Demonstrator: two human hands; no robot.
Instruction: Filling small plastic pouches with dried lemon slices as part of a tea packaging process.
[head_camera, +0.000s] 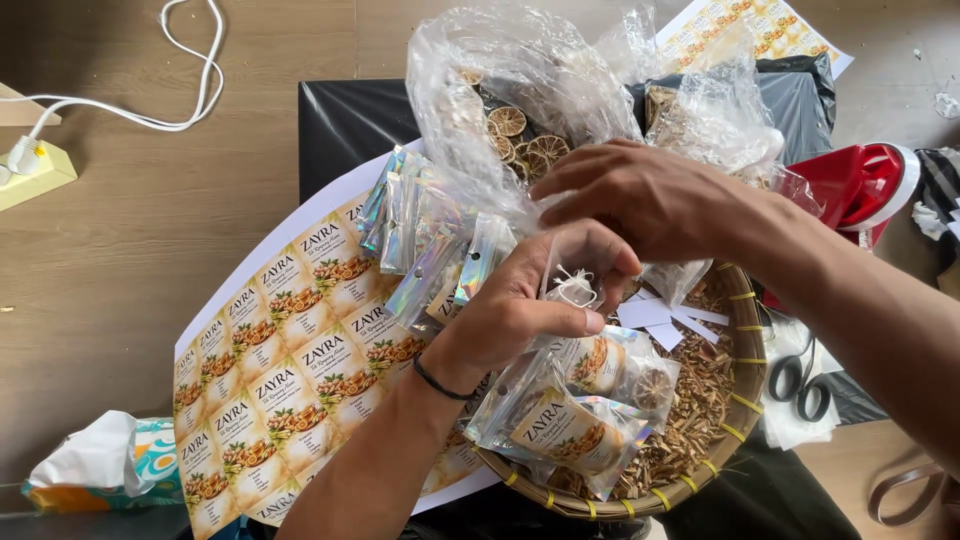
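Two bare forearms, no sleeves, thin black band (443, 381) around the left wrist, short fingernails

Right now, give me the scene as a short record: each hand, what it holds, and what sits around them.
left hand: grips a small clear pouch with white string inside
right hand: fingers at the pouch's top edge
basket: woven tray with dried shreds and filled labelled pouches
clear bag: open, dried citrus slices inside
empty holographic pouches: piled on label sheet
label sheet: under left forearm
scissors: right of basket
tissue pack: bottom left
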